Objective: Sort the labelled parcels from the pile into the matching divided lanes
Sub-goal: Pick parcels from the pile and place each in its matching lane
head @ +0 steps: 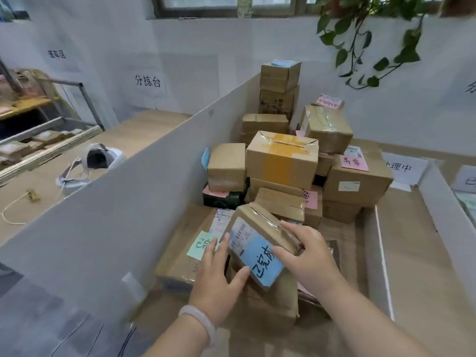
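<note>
blue-labelled parcel [253, 249], held between left grip [216, 279], right grip [310, 257]

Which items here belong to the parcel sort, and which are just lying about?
Job:
blue-labelled parcel, gripped by left hand and right hand
parcel pile
lane divider
lane sign

Lying about:
white headset
cable
hanging plant
shelf rack
</note>
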The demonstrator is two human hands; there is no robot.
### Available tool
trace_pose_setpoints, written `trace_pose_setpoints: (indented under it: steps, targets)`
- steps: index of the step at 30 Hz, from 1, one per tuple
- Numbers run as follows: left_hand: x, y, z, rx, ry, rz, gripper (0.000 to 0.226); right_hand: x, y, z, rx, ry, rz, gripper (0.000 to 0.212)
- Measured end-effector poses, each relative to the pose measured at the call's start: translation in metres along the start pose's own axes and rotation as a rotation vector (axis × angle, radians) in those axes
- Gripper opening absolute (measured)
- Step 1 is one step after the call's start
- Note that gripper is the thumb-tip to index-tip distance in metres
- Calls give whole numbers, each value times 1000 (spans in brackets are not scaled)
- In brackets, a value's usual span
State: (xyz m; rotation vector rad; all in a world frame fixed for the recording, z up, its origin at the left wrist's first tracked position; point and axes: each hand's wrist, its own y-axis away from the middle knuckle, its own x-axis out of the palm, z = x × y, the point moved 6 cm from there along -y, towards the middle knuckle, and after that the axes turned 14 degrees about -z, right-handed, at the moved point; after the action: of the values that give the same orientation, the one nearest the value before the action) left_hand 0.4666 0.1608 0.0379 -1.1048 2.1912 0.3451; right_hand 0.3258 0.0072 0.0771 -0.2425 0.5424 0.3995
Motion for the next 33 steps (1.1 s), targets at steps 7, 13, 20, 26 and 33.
trace_pose_setpoints:
  steps: [7, 13, 20, 26, 33]
  targets:
    - [-13, 1, -30, 128, 315, 8, 83, -9, 44, -1, 406, -495, -186, 33]
    - [-4, 10, -71, 314, 506, 206, 83, -35, 77, 0, 502, -634, -358, 29]
    - [31, 35, -131, 351, 614, 438, 76, -100, 105, -14, 491, -440, -524, 25]
    - [83, 78, -168, 284, 620, 536, 67, -168, 138, -30, 438, -343, -571, 51]
    - [150, 151, -222, 310, 615, 672, 68, -254, 186, -78, 436, -220, -610, 58]
